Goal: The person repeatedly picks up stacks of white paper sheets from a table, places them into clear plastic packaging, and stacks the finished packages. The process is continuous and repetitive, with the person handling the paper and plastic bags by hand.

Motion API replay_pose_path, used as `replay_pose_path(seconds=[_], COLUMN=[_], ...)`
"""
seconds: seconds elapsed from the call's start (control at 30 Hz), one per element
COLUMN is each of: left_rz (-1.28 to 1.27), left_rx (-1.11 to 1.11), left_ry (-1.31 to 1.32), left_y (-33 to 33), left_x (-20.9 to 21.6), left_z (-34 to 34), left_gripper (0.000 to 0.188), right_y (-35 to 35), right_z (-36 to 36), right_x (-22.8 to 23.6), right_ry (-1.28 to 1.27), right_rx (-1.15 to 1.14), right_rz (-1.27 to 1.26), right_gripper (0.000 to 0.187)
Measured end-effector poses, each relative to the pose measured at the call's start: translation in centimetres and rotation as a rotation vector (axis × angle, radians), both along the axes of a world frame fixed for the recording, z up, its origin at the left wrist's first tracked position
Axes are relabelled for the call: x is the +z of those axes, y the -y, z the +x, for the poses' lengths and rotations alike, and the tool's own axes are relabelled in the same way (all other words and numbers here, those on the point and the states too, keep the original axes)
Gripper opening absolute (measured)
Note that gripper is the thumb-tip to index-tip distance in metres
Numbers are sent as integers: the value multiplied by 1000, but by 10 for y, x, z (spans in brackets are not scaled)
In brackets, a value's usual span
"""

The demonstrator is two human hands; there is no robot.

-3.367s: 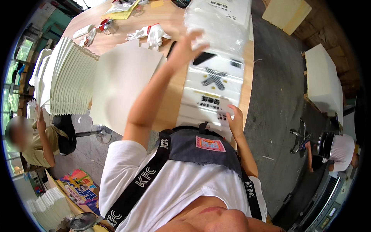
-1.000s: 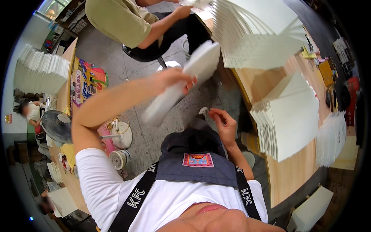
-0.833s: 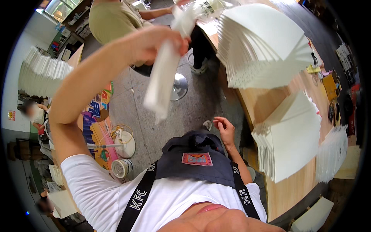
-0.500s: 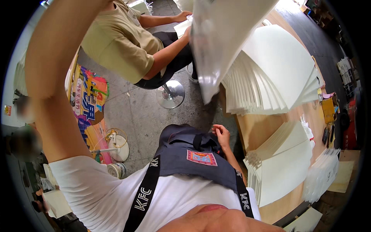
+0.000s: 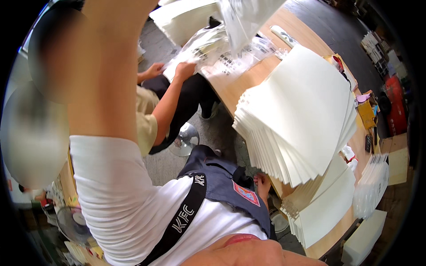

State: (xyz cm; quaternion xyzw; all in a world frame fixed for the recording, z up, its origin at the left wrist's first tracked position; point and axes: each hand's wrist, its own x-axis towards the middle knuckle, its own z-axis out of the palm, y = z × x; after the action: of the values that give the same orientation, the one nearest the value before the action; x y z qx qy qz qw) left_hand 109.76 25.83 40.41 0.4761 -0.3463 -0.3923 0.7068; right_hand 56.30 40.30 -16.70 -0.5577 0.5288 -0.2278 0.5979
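My left arm [image 5: 106, 88] is raised along the left side, and its hand is beyond the upper edge. A clear plastic bag [image 5: 244, 26] hangs in from the top, blurred; what holds it is out of view. My right hand [image 5: 262, 182] is low beside the table's near edge, fingers loosely bent and apart, with nothing seen in it. Closest to it is a big fanned stack of white sheets [image 5: 293, 111] on the wooden table [image 5: 279, 40]. A second stack of white sheets [image 5: 328, 204] lies nearer me, partly under the first.
A seated co-worker's hands [image 5: 184, 71] hold a printed clear plastic bag [image 5: 217, 57] at the table's far left. Packs of clear plastic sleeves [image 5: 372, 186] lie on the right side. A yellow box [image 5: 366, 114] stands at the table's right edge. A round metal stool base [image 5: 185, 138] is on the floor.
My view has swung to the right. The hanging plastic has shifted toward the top edge, with less of it showing. My right hand stays low by the table.
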Motion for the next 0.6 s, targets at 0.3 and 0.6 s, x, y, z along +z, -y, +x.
replay_pose_path(seconds=[0.3,0.6], left_rz=[-170,-369], left_rx=[-30,-60], left_ry=[-325,-655], left_y=[188,247], left_x=[-79,-124], left_z=[58,76], left_gripper=[17,17], right_y=[-54,-78], right_z=[11,12], right_x=[-6,-19], right_ry=[-208,-504], right_rx=[-289,-74], right_rz=[160,-131], right_gripper=[21,20])
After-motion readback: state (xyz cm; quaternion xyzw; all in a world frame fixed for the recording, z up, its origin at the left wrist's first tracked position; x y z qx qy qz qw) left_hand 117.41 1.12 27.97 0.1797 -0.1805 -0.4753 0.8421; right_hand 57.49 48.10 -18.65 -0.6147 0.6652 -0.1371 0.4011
